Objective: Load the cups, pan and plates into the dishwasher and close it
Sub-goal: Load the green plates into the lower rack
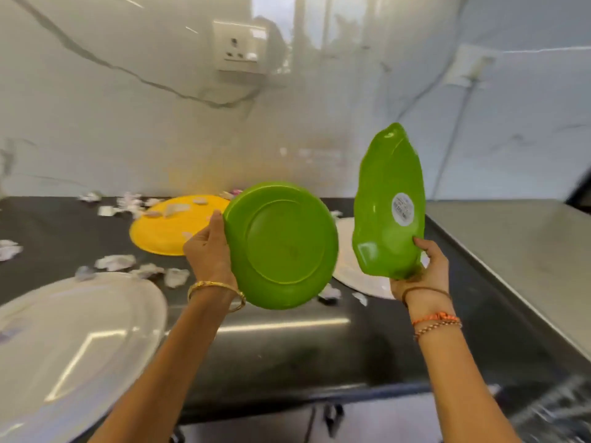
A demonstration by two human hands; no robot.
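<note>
The round green plate (281, 244) is held up above the black counter (271, 346), its underside facing us, with the left hand (208, 247) gripping its left rim. Just to its right, the right hand (422, 276) clasps the bottom of a leaf-shaped green plate (388, 203), held upright. Behind the round green plate a yellow plate (166, 228) lies flat among paper scraps (115, 262); a white plate (358, 276) lies behind the leaf-shaped one, and a large white platter (76, 340) sits near left.
</note>
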